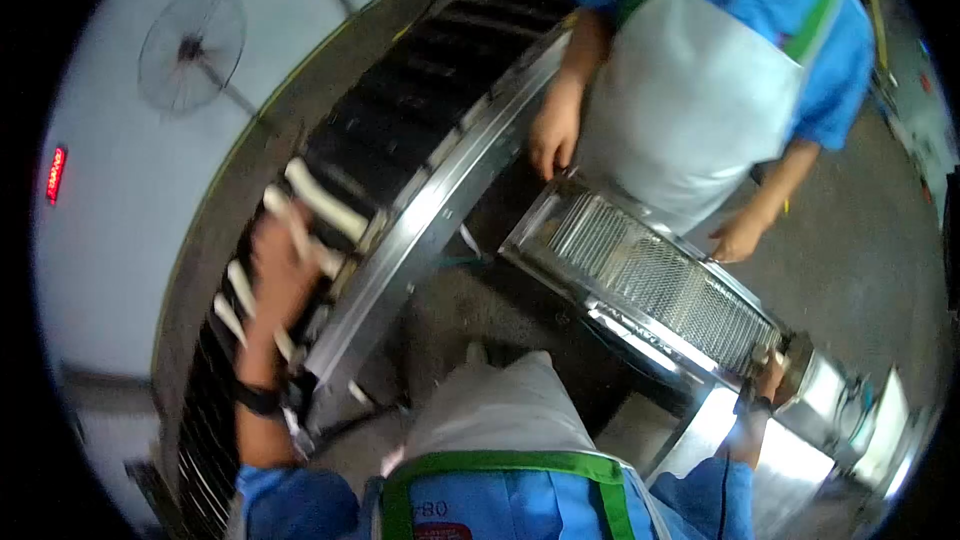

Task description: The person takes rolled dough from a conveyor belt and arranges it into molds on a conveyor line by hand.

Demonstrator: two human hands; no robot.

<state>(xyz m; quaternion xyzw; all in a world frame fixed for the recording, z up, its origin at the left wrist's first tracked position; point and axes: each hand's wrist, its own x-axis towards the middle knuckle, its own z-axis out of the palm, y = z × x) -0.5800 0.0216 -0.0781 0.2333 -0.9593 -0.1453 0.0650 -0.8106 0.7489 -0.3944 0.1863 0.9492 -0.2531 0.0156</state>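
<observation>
our left hand (281,265) is among pale, soft-looking sticks (327,202) on the black slatted conveyor (385,120), our right hand (770,377) near the silver mesh belt (650,265) (we cannot tell either grip); a hasty pinch could bend sticks.

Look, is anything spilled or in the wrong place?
Maybe: a small pale scrap is off the belt, apart from the pale strips by the left hand. It might have dropped, but it's too blurry to be sure.

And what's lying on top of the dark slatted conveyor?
Several pale strips lie on the dark conveyor. The left hand and its wrist hide parts of some strips and the slats behind, so whatever else lies there can't be seen.
</observation>
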